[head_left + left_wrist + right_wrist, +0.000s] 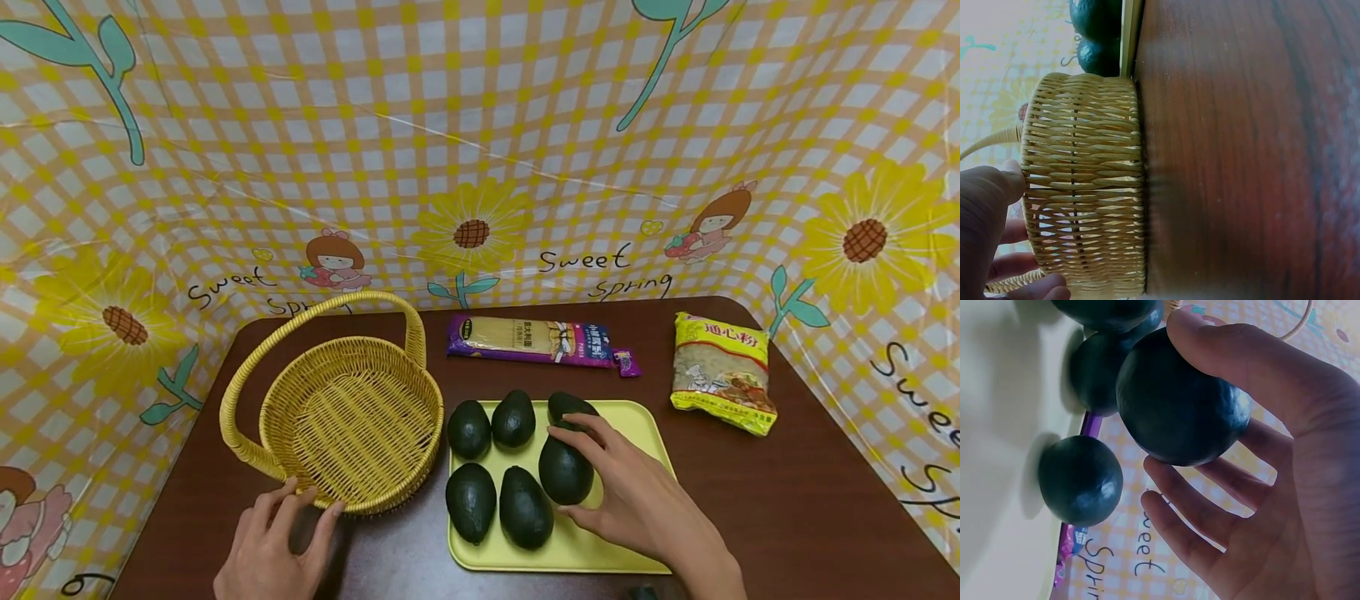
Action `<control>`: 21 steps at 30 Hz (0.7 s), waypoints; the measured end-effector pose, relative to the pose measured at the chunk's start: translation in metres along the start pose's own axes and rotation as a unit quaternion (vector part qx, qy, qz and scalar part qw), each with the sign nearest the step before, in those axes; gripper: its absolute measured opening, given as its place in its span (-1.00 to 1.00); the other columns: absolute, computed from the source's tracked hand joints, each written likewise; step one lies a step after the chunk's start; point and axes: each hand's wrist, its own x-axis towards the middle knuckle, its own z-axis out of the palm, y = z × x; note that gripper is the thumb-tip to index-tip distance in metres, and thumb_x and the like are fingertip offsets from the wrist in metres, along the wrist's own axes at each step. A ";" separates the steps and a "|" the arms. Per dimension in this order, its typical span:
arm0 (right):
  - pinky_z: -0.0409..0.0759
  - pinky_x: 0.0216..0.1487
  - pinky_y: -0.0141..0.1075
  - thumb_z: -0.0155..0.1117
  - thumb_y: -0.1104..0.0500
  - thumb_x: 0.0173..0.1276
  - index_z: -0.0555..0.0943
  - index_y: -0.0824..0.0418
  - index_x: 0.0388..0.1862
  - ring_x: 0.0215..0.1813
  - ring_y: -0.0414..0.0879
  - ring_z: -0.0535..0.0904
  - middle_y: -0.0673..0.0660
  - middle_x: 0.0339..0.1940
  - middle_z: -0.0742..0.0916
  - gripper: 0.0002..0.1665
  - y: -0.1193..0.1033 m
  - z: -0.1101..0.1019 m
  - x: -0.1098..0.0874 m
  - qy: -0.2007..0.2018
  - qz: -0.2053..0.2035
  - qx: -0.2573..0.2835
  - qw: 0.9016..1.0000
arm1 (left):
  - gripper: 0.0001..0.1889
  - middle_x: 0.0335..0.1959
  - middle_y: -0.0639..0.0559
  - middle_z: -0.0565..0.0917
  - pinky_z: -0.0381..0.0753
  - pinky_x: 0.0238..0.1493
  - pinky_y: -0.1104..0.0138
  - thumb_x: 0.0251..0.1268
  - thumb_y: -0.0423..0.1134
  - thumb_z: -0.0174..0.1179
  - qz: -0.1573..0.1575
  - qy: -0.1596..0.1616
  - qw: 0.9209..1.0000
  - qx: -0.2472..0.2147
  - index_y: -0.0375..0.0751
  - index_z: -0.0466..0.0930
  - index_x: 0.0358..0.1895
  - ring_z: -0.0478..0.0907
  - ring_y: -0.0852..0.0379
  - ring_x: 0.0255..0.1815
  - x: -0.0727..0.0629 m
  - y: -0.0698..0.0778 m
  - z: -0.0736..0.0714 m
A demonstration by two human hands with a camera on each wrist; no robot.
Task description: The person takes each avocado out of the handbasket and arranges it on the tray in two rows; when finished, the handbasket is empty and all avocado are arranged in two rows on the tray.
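Note:
My right hand (637,492) grips a dark green avocado (566,471) between thumb and fingers over the right part of a yellow tray (615,550). In the right wrist view, the gripped avocado (1179,400) stands off the pale tray surface. Several other avocados lie on the tray, among them one (471,502) at the near left and one (572,407) partly hidden behind my fingers. At the near rim of a yellow woven basket (352,417), beside its handle, my left hand (273,542) holds on with thumb and fingertips. Nothing lies inside the basket.
Behind the tray lies a purple pack of noodles (532,340). A yellow bag of pasta (722,372) sits at the far right. The basket's tall arched handle (240,400) leans up on its left. A checked cloth (465,125) hangs around the brown table (817,517).

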 end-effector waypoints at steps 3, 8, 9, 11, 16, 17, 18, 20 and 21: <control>0.73 -0.16 -0.22 0.84 -0.05 -0.01 0.56 -0.08 0.52 0.07 -0.07 0.74 0.08 0.46 0.57 0.07 0.002 0.000 -0.004 -0.004 0.008 0.001 1.000 | -0.20 -0.17 -0.19 0.77 0.67 -0.53 -0.18 0.53 0.51 0.02 -0.001 -0.002 1.000 0.003 -0.21 0.85 -0.25 0.68 -0.27 -0.37 0.000 0.001 0.000; 0.73 -0.16 -0.21 0.84 -0.04 -0.02 0.58 -0.08 0.51 0.08 -0.06 0.75 0.07 0.46 0.58 0.05 0.006 0.004 -0.010 -0.003 0.010 0.006 1.000 | -0.18 -0.16 -0.18 0.77 0.66 -0.56 -0.15 0.53 0.53 -0.02 -0.008 -0.010 1.000 0.007 -0.20 0.85 -0.25 0.68 -0.27 -0.35 0.000 0.003 -0.001; 0.73 -0.16 -0.22 0.84 -0.04 -0.02 0.58 -0.08 0.50 0.07 -0.06 0.75 0.06 0.46 0.59 0.05 0.007 0.005 -0.011 -0.003 0.009 0.006 1.000 | -0.18 -0.16 -0.18 0.77 0.66 -0.56 -0.15 0.53 0.53 -0.02 -0.009 -0.010 1.000 0.008 -0.20 0.85 -0.25 0.68 -0.27 -0.34 0.000 0.003 -0.001; 0.73 -0.17 -0.23 0.85 -0.02 -0.04 0.59 -0.06 0.49 0.04 -0.08 0.75 0.06 0.45 0.59 0.05 0.008 0.008 -0.015 0.000 0.008 0.006 1.000 | -0.18 -0.16 -0.19 0.77 0.66 -0.56 -0.14 0.53 0.53 -0.02 -0.008 -0.011 1.000 0.009 -0.20 0.85 -0.25 0.68 -0.27 -0.34 0.000 0.003 -0.001; 0.72 -0.16 -0.23 0.87 0.01 -0.09 0.60 -0.04 0.47 0.01 -0.09 0.74 0.06 0.41 0.61 0.07 0.012 0.015 -0.022 -0.002 0.008 0.002 1.000 | -0.20 -0.17 -0.20 0.76 0.67 -0.52 -0.18 0.54 0.51 0.01 -0.005 -0.004 1.000 0.005 -0.22 0.85 -0.25 0.68 -0.28 -0.35 0.000 0.003 0.000; 0.73 -0.15 -0.22 0.87 0.01 -0.10 0.60 -0.04 0.46 0.01 -0.08 0.74 0.07 0.40 0.62 0.07 0.012 0.017 -0.023 -0.004 0.009 0.000 1.000 | -0.20 -0.17 -0.20 0.76 0.67 -0.52 -0.18 0.53 0.51 0.02 -0.005 -0.003 1.000 0.005 -0.22 0.85 -0.25 0.68 -0.28 -0.35 0.000 0.003 0.000; 0.73 -0.13 -0.22 0.87 0.01 -0.11 0.60 -0.04 0.46 0.02 -0.08 0.74 0.07 0.39 0.62 0.08 0.013 0.018 -0.024 -0.008 0.009 -0.001 1.000 | -0.20 -0.17 -0.20 0.76 0.67 -0.52 -0.18 0.53 0.51 0.02 -0.005 -0.003 1.000 0.004 -0.21 0.85 -0.25 0.68 -0.28 -0.35 0.000 0.003 0.000; 0.74 -0.07 -0.19 0.87 -0.01 -0.11 0.60 -0.04 0.46 0.04 -0.06 0.74 0.09 0.39 0.62 0.07 0.013 0.019 -0.026 -0.018 0.011 -0.004 1.000 | -0.20 -0.16 -0.19 0.77 0.67 -0.52 -0.18 0.53 0.51 0.01 -0.006 -0.003 1.000 0.004 -0.21 0.85 -0.24 0.68 -0.27 -0.35 0.000 0.002 0.000; 0.75 -0.06 -0.18 0.87 -0.02 -0.11 0.60 -0.03 0.46 0.05 -0.04 0.75 0.10 0.38 0.62 0.07 0.014 0.020 -0.026 -0.023 0.013 -0.006 1.000 | -0.20 -0.16 -0.19 0.77 0.67 -0.53 -0.18 0.53 0.51 0.01 -0.007 -0.004 1.000 0.004 -0.21 0.85 -0.25 0.68 -0.27 -0.34 0.000 0.002 0.000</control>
